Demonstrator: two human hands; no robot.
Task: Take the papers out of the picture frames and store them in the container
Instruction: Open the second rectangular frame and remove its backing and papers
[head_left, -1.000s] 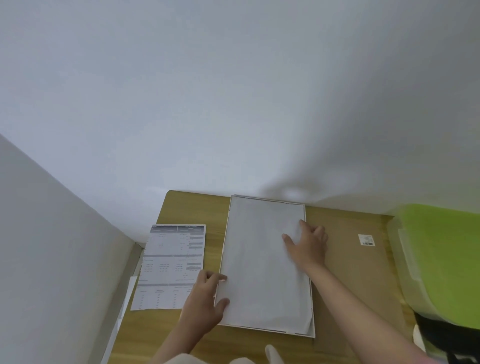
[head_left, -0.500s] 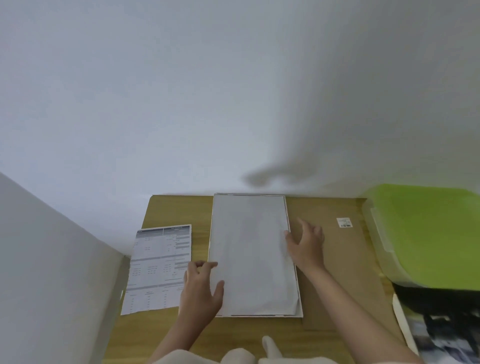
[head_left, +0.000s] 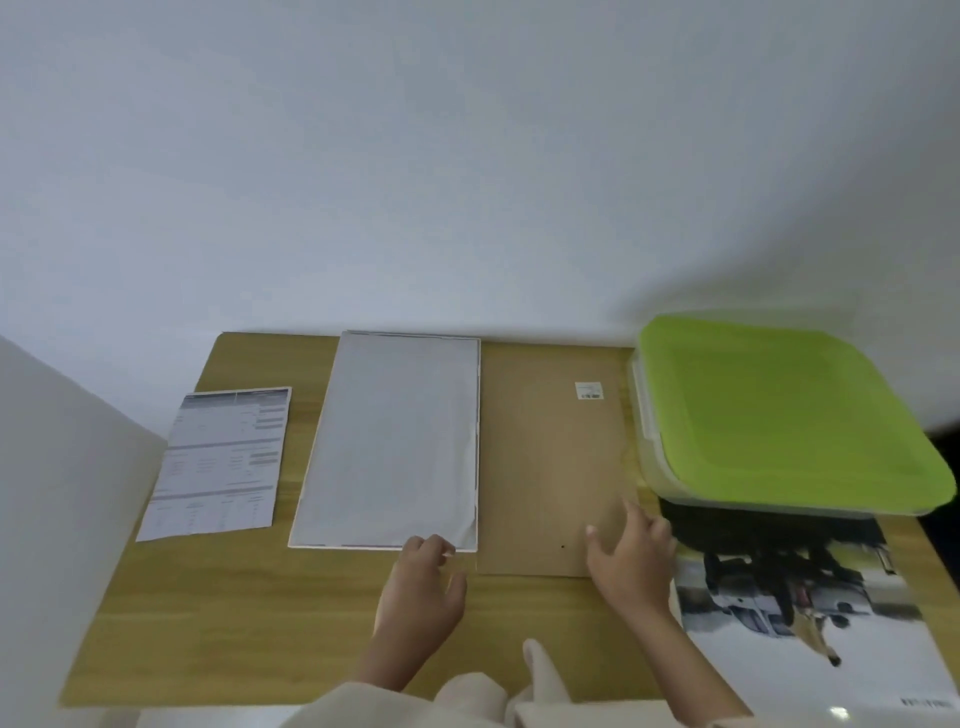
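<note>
Left hand (head_left: 421, 587): fingertips curled onto the near right corner of the white sheet (head_left: 389, 441), apparently pinching that corner, though blur leaves it unclear whether the sheet or the frame (head_left: 477, 467) edge beneath is caught. Right hand (head_left: 631, 553): open, fingers spread, palm flat on the near right corner of the brown backing board (head_left: 545, 457); it grasps nothing.

Change: a second ago the left hand lay at the sheet's left edge and the right hand pressed the sheet's right side, at about 3 o'clock of its centre. Both hands have since drawn back toward the person, the left to the sheet's 5 o'clock corner, the right off the sheet and onto the board. The sheet lies flat in the frame as before, at the table (head_left: 249, 613) centre.

Reading: the hold has shifted from steadying to a corner lift, so the sheet is probably about to be peeled out; it is not yet removed.

Surroundings: a printed page (head_left: 221, 462) lies at 9 o'clock of the sheet, apart from it. The container (head_left: 779, 415), green lid closed, sits at 3 o'clock, just beside the board. A photo print (head_left: 800, 623) lies at 4 o'clock, its far end under the container. The lid must come off before storing.
</note>
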